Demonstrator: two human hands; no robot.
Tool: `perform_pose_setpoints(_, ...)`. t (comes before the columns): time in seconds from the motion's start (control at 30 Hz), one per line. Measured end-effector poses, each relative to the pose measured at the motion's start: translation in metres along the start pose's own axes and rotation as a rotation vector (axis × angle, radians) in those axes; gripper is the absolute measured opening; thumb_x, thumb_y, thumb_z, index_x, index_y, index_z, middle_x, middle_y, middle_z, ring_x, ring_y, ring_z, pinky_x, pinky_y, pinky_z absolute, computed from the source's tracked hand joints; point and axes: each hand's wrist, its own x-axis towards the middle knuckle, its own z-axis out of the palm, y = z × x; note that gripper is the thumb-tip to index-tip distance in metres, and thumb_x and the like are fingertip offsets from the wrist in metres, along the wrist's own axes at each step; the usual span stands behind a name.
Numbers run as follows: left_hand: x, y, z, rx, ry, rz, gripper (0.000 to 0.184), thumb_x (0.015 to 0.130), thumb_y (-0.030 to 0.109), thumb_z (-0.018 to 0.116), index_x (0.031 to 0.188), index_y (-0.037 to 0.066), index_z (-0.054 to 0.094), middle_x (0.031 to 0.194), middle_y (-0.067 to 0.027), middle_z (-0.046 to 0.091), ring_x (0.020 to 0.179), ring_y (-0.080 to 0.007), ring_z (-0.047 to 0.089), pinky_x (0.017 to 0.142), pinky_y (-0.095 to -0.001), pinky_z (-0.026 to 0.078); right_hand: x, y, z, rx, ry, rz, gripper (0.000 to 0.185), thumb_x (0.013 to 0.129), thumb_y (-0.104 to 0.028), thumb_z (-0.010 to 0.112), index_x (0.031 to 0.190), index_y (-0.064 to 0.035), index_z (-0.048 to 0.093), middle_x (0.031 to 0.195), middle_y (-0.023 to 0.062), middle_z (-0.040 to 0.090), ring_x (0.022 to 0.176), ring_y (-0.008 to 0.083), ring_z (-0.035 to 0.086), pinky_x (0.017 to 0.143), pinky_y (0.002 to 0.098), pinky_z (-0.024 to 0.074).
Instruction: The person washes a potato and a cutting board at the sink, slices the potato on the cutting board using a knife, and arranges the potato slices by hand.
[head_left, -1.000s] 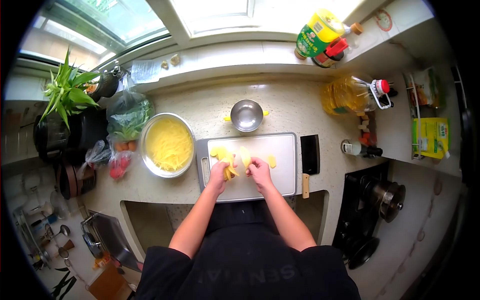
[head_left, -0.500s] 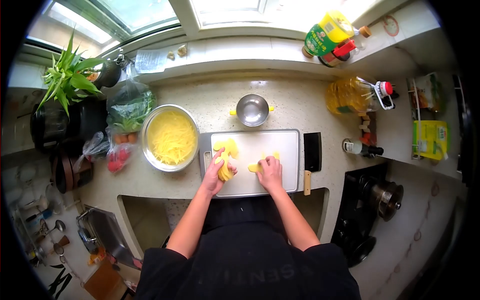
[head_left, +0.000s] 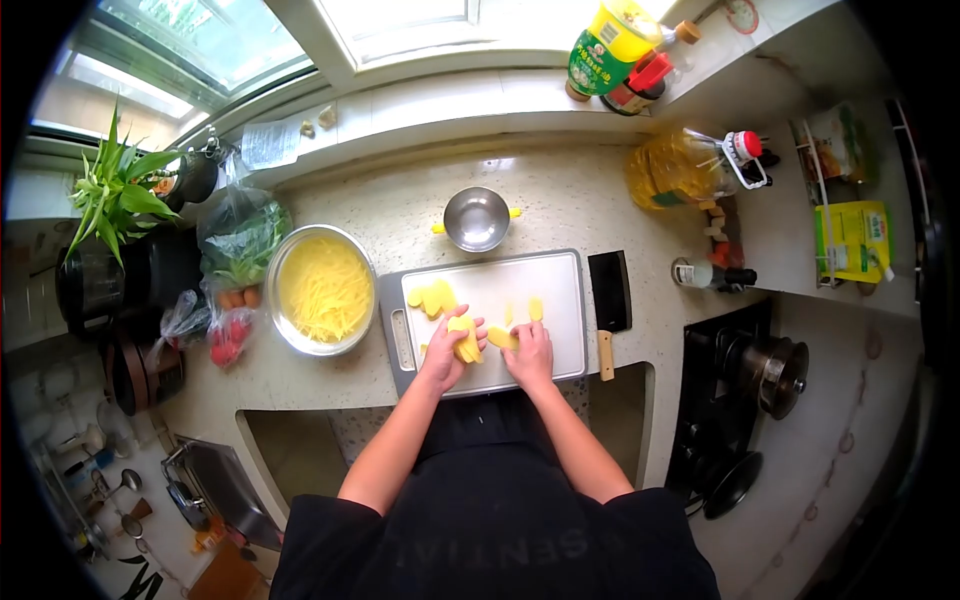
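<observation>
My left hand [head_left: 446, 358] is wrapped round a stack of yellow slices [head_left: 465, 340] above the white cutting board [head_left: 490, 375]. Over the board's middle, my right hand [head_left: 530, 355] has its fingers closed on a single yellow slice [head_left: 503, 339]. Behind my left hand lies a group of round yellow slices [head_left: 432, 297]. A small piece [head_left: 536, 308] lies on the board behind my right hand. The cleaver [head_left: 610, 291] rests to the right of the board. On the left stands a bowl of thin yellow shreds [head_left: 325, 290].
A small metal bowl [head_left: 476, 219] with yellow handles stands behind the board. Farther right are an oil jug [head_left: 680, 170], a dark-capped bottle [head_left: 712, 275] and a stove [head_left: 712, 400]. Bagged greens [head_left: 245, 240] and a plant [head_left: 118, 195] are on the left.
My right hand has gone from the slices at the board's right to a point nearer my left hand, now with a slice in its fingers. The whole view has shifted slightly.
</observation>
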Motion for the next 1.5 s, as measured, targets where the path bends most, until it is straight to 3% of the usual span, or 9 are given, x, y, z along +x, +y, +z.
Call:
perform_pose_setpoints(0.17,-0.004,-0.001,0.009,-0.004,-0.07,0.053,0.064,0.09,0.002,0.058,0.148,0.007,0.033,0.139,-0.0198,0.051,0.125,-0.0314,0.056,0.11,-0.0445,0.045,0.007,-0.012,0.019,0.603,-0.052,0.116,0.031,0.084,-0.014,0.08,0.109,-0.0045,0.064,0.101,0.0038,0.063,0.072,0.0093,0.057,0.065,0.0251,0.0492)
perform_pose_setpoints(0.27,-0.005,0.003,0.011,-0.036,-0.072,0.137,0.067,0.087,-0.003,0.061,0.148,0.005,0.033,0.139,-0.0185,0.051,0.128,-0.0299,0.054,0.112,-0.0437,0.043,0.008,-0.03,0.012,0.802,-0.189,0.107,0.038,0.084,-0.015,0.081,0.114,-0.0023,0.063,0.105,0.0047,0.066,0.075,0.0082,0.059,0.068,0.0246,0.0509)
perform_pose_setpoints(0.4,-0.012,0.016,0.01,0.001,-0.067,0.135,0.071,0.085,-0.006,0.065,0.149,0.004,0.033,0.137,-0.017,0.053,0.126,-0.0279,0.055,0.111,-0.0414,0.044,0.015,-0.038,0.016,0.874,-0.271,0.181,0.041,0.082,-0.015,0.083,0.115,-0.0004,0.064,0.095,0.0042,0.069,0.079,0.0092,0.063,0.071,0.0256,0.0527)
perform_pose_setpoints(0.7,-0.027,0.032,0.003,0.137,-0.044,0.245,0.065,0.085,-0.009,0.066,0.145,-0.001,0.043,0.127,-0.014,0.061,0.118,-0.0242,0.06,0.105,-0.0369,0.048,0.028,-0.073,-0.019,0.416,-0.324,-0.112,0.025,0.089,-0.022,0.073,0.104,-0.0027,0.071,0.089,0.0112,0.071,0.072,0.02,0.066,0.069,0.0321,0.0535)
perform_pose_setpoints(0.8,-0.031,0.037,-0.004,0.21,-0.019,0.258,0.064,0.085,-0.009,0.065,0.144,-0.002,0.043,0.126,-0.0155,0.062,0.118,-0.0241,0.061,0.105,-0.037,0.048,0.036,-0.086,-0.028,0.09,-0.231,-0.429,0.021,0.094,-0.022,0.065,0.098,-0.0021,0.071,0.087,0.0138,0.071,0.071,0.0234,0.067,0.067,0.0332,0.053)
perform_pose_setpoints(1.0,-0.038,0.044,-0.018,0.094,0.084,0.314,0.06,0.087,-0.007,0.062,0.144,-0.002,0.042,0.128,-0.017,0.062,0.119,-0.0263,0.061,0.105,-0.0383,0.049,0.055,-0.09,0.009,0.478,-0.211,-0.112,0.021,0.095,-0.02,0.061,0.09,-0.0017,0.07,0.074,0.0142,0.066,0.069,0.0348,0.064,0.064,0.0415,0.0505)
perform_pose_setpoints(1.23,-0.044,0.05,-0.032,-0.063,0.034,0.307,0.063,0.09,0.001,0.06,0.148,0.003,0.035,0.135,-0.0204,0.055,0.127,-0.033,0.056,0.11,-0.0455,0.045,0.058,-0.095,0.018,0.089,-0.101,-0.311,0.02,0.09,-0.02,0.068,0.103,-0.0062,0.069,0.089,0.0123,0.064,0.082,0.033,0.064,0.071,0.0427,0.0519)
perform_pose_setpoints(1.33,-0.045,0.052,-0.026,-0.098,0.007,0.276,0.065,0.09,0.001,0.059,0.149,0.005,0.034,0.134,-0.0213,0.055,0.126,-0.0356,0.055,0.11,-0.0483,0.045,0.037,-0.059,0.018,0.054,0.063,-0.244,0.028,0.084,-0.02,0.074,0.108,-0.0088,0.066,0.1,0.0123,0.06,0.093,0.0329,0.061,0.076,0.0431,0.0507)
perform_pose_setpoints(1.5,-0.032,0.043,-0.028,-0.11,-0.086,0.154,0.066,0.089,0.001,0.059,0.149,0.007,0.033,0.13,-0.0205,0.057,0.126,-0.0369,0.055,0.109,-0.0501,0.046,0.005,-0.016,-0.008,-0.154,-0.025,-0.154,0.032,0.078,-0.016,0.077,0.107,-0.0096,0.063,0.105,0.0127,0.053,0.099,0.0322,0.055,0.086,0.0437,0.0466)
